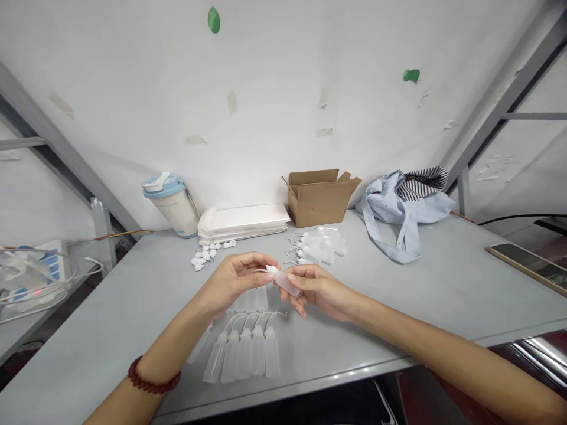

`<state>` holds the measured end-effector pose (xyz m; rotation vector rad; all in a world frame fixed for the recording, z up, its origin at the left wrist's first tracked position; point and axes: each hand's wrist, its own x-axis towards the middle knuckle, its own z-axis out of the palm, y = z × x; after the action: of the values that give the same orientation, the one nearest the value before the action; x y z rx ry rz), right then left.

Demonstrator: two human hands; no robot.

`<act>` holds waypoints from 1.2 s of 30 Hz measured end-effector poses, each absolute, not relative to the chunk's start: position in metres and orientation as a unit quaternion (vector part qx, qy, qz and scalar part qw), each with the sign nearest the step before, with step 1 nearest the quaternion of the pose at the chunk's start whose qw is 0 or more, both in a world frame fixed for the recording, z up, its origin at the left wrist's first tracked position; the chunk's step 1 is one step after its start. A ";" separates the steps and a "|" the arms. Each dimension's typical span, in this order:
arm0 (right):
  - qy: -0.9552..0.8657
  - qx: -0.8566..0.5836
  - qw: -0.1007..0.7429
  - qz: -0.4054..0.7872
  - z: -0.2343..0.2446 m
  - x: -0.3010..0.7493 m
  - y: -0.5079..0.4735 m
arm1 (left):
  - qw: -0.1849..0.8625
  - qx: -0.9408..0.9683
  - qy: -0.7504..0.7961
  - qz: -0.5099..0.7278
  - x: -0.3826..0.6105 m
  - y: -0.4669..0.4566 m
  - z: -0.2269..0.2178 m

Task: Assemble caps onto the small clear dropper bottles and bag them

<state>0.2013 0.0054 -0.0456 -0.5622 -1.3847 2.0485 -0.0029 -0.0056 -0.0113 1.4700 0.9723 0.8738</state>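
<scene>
Our left hand (233, 282) pinches the white tip of a small clear bottle (290, 287) between thumb and forefinger. Our right hand (319, 290) holds its body in curled fingers, above a row of bottles (245, 353) on the grey table (443, 283).

No readable lettering on the bottle (290, 286), cardboard box (319, 200) or cup (173, 211)

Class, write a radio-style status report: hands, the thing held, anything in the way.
Left hand and right hand both pinch one small clear bottle, above the table. Row of bottles lies beneath them. Nothing in the way.
</scene>
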 end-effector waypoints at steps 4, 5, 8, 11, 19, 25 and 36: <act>-0.571 -0.246 0.319 0.715 -0.044 0.201 0.006 | 0.512 0.649 0.443 0.346 -0.002 -0.006 -0.008; -0.589 -0.262 0.325 0.692 -0.043 0.201 0.005 | 0.505 0.657 0.446 0.338 -0.001 -0.007 -0.007; -0.626 -0.300 0.336 0.637 -0.041 0.199 0.004 | 0.487 0.680 0.449 0.315 0.002 -0.008 -0.005; -0.633 -0.311 0.330 0.627 -0.041 0.198 0.004 | 0.458 0.701 0.458 0.299 0.005 -0.009 -0.003; -0.661 -0.314 0.330 0.597 -0.045 0.201 0.006 | 0.374 0.742 0.490 0.264 0.009 -0.013 -0.004; -0.704 -0.335 0.321 0.538 -0.039 0.200 0.001 | 0.378 0.723 0.522 0.248 0.010 -0.011 -0.014; -0.615 -0.346 0.319 0.633 -0.045 0.201 0.003 | 0.398 0.731 0.489 0.262 0.015 -0.013 -0.017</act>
<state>0.2006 0.0028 -0.0453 -0.9089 -1.6171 1.6633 0.0146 -0.0131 -0.0171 1.8502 1.2374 0.6621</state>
